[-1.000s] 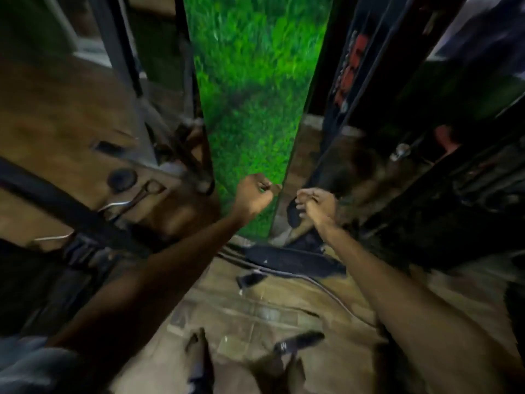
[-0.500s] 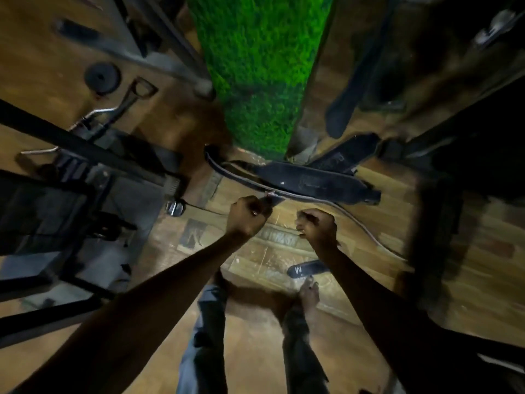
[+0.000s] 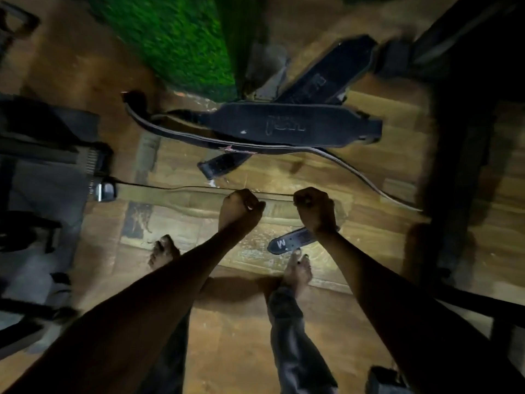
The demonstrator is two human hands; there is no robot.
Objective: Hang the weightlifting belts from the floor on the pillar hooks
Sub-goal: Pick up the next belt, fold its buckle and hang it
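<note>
Wooden gym flooring is being viewed from above, black weightlifting belts (image 3: 289,127) lying mid-frame below the green pillar (image 3: 176,44). Left hand (image 3: 240,209) and right hand (image 3: 315,209) are being held fisted; contents cannot be told. One belt's buckle end should be gripped firmly.

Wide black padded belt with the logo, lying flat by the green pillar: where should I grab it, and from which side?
Probably grip the wide black padded belt at its narrow right end, coming from above and the right. The broad middle looks too wide for one hand and lies flat on the wooden floor. A thin dark belt runs along its near edge, so that side is crowded. Both fists, left hand and right hand, are closed.
</note>
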